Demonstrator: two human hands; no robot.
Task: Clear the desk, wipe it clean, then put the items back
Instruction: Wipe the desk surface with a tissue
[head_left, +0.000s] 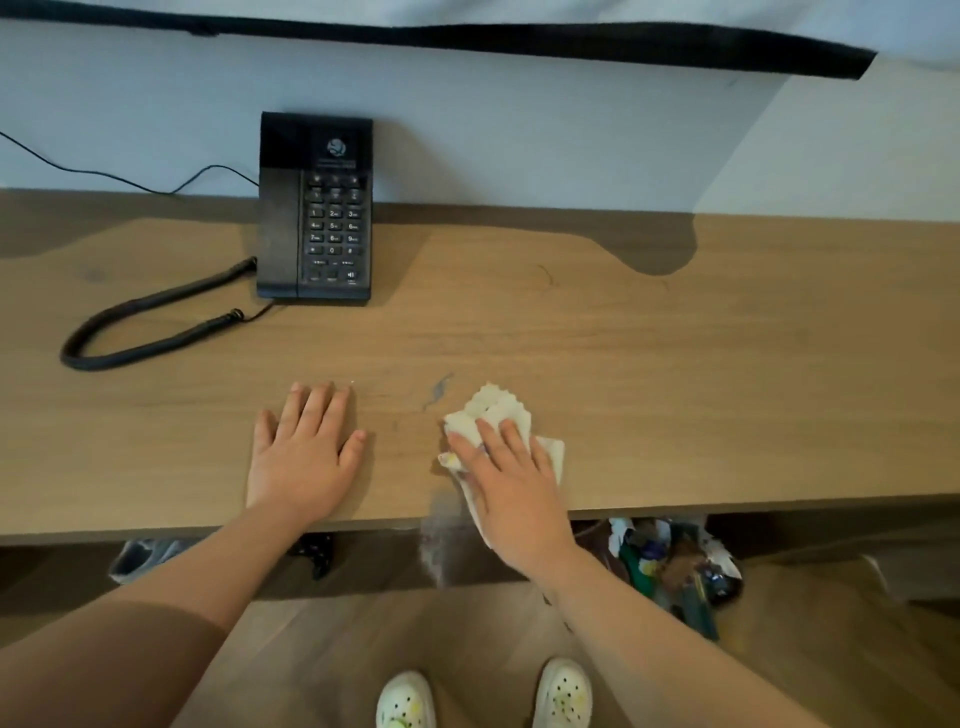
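Our white shoes (405, 701) stand on the floor (311, 649) below the tabletop's (727, 364) front edge. Near that edge our left hand (304, 457) lies flat, fingers (317, 410) straight and close together (thumb apart). Our right hand (511, 483) presses the white cloth (498, 410) down with slightly spread fingers (488, 441), just beside a grey smear (439, 392). The black phone (315, 208) sits at the back edge.

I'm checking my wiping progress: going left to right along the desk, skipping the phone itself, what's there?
Coiled cord → left hand flat on the desk → grey smear → cloth under the right hand.
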